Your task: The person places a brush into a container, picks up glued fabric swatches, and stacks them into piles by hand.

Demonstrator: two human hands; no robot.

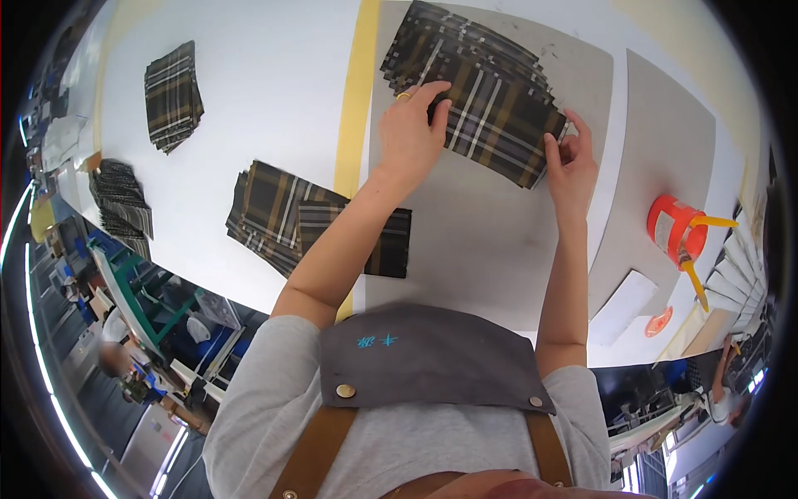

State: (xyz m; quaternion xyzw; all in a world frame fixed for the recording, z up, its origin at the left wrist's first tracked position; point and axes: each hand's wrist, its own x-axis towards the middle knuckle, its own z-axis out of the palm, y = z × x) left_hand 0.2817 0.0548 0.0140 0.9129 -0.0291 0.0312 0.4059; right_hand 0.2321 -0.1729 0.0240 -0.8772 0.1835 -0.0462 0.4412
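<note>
While the left hand [413,133] and right hand [572,166] touch opposite ends of the plaid piece [495,112] between them, either pinch's closure indeterminable, the step appears to be alignment; the next move likely calls for even pressure.

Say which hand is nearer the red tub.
Right: the right hand is at the right edge of the plaid pieces, left of the red tub; the left hand is farther left, at those pieces.

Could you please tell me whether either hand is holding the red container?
No, the left hand and right hand are both at the plaid pieces, with the red container apart from them.
</note>
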